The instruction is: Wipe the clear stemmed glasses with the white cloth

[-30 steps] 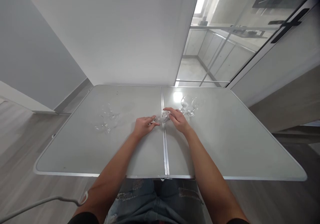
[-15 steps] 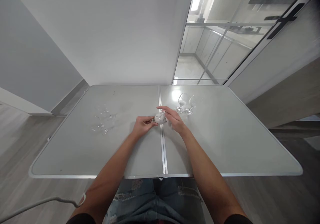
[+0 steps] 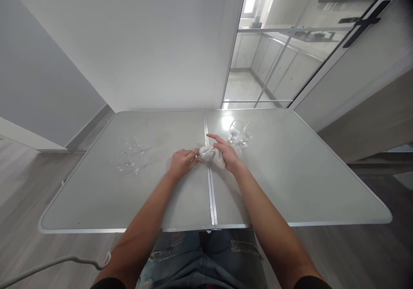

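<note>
One glass (image 3: 207, 152) held sideways at the middle of the bench (image 3: 290, 185)

Its long axis runs left to right: the left hand (image 3: 183, 163) is clamped on the stem end, the bowl faces the right hand (image 3: 228, 154), which grips a white cloth (image 3: 220, 159).
</note>
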The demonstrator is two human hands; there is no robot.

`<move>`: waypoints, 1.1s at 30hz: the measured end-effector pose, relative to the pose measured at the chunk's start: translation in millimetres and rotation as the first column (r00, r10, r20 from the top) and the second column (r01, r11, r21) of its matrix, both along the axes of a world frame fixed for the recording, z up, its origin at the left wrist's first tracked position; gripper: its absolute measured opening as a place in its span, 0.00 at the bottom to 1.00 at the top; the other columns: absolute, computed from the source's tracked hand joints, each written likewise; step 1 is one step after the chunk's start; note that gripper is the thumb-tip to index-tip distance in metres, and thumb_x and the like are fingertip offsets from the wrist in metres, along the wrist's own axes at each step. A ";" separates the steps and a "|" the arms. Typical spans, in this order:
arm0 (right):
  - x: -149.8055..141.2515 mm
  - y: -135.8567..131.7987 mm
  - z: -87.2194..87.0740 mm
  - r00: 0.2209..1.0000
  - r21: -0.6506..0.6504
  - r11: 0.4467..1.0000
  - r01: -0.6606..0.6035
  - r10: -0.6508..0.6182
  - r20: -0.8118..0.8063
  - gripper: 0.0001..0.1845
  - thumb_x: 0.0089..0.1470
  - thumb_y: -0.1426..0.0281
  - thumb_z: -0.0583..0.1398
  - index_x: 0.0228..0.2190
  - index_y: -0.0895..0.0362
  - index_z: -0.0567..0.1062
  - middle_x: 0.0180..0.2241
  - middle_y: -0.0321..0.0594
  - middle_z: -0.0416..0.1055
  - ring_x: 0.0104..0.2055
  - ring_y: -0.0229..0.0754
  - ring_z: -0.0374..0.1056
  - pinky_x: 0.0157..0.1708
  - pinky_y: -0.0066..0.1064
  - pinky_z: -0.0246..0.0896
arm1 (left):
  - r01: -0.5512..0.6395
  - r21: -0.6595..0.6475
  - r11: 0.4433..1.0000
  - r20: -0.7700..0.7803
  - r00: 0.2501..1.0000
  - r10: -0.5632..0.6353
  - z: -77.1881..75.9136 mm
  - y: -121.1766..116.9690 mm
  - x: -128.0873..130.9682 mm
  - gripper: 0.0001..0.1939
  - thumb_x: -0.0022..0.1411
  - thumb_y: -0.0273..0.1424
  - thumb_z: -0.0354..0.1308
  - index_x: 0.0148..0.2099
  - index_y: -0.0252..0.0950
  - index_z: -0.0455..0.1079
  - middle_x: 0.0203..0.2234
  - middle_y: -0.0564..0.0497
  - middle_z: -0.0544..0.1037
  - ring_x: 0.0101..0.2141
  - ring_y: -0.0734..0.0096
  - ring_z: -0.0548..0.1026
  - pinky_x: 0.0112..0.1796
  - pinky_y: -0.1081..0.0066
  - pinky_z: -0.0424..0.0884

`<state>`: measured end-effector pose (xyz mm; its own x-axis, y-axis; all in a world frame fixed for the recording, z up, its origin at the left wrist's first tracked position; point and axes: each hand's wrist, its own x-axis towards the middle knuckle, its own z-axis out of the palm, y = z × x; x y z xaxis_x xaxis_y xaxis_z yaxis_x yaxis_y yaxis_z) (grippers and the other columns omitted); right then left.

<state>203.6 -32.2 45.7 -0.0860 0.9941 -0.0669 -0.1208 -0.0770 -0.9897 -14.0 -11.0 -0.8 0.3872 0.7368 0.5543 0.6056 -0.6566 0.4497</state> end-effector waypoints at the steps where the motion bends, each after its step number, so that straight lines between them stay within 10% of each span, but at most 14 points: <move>1: -0.3 2.7 -3.2 0.996 -0.092 0.995 0.029 -0.036 -0.076 0.27 0.50 0.64 0.57 0.52 0.53 0.75 0.31 0.36 0.71 0.31 0.41 0.63 0.34 0.33 0.60 | -0.004 0.049 0.999 -0.056 0.998 0.006 -1.6 0.5 -0.4 0.17 0.61 0.45 0.63 0.45 0.40 0.81 0.22 0.49 0.77 0.22 0.73 0.69 0.30 0.71 0.63; 5: 1.5 11.4 -15.4 0.954 -0.269 0.959 0.089 -0.160 -0.255 0.28 0.45 0.63 0.61 0.49 0.58 0.75 0.24 0.34 0.66 0.27 0.39 0.61 0.29 0.32 0.57 | -0.015 0.040 0.999 -0.090 0.996 0.019 -4.2 -0.4 0.3 0.18 0.61 0.45 0.63 0.47 0.41 0.80 0.23 0.49 0.78 0.23 0.72 0.71 0.29 0.72 0.63; 10: 0.8 11.6 -18.9 0.932 -0.062 0.951 0.304 -0.310 -0.185 0.27 0.48 0.59 0.59 0.50 0.54 0.71 0.27 0.35 0.65 0.29 0.41 0.62 0.29 0.32 0.57 | -0.068 -0.198 0.978 0.239 0.964 0.115 -3.9 -4.0 6.1 0.19 0.56 0.46 0.67 0.44 0.37 0.82 0.21 0.53 0.75 0.22 0.75 0.68 0.28 0.73 0.65; 20: -20.7 -1.8 -12.0 0.936 0.195 0.916 0.351 -0.352 -0.034 0.36 0.57 0.56 0.54 0.64 0.47 0.55 0.59 0.43 0.64 0.59 0.51 0.62 0.52 0.41 0.61 | 0.151 -0.514 0.845 0.731 0.592 0.338 11.0 -0.5 4.7 0.22 0.59 0.49 0.63 0.34 0.32 0.79 0.19 0.52 0.71 0.18 0.80 0.61 0.20 0.74 0.56; 27: -30.3 -6.0 -11.4 0.918 0.050 0.992 -0.112 0.123 -0.377 0.35 0.59 0.50 0.46 0.59 0.55 0.68 0.49 0.47 0.74 0.51 0.56 0.69 0.45 0.44 0.67 | 0.550 -0.589 0.592 0.788 0.553 0.270 14.8 -2.8 6.3 0.26 0.56 0.50 0.66 0.41 0.30 0.78 0.18 0.54 0.67 0.15 0.84 0.54 0.17 0.76 0.50; 33: -26.3 -5.8 -14.8 0.906 0.155 0.979 -0.130 0.181 -0.383 0.37 0.45 0.64 0.67 0.58 0.50 0.69 0.46 0.40 0.75 0.44 0.46 0.71 0.41 0.34 0.67 | 0.776 -0.553 0.302 0.828 0.473 0.299 12.6 -2.2 2.2 0.27 0.53 0.52 0.67 0.36 0.30 0.74 0.15 0.59 0.61 0.13 0.88 0.48 0.14 0.81 0.45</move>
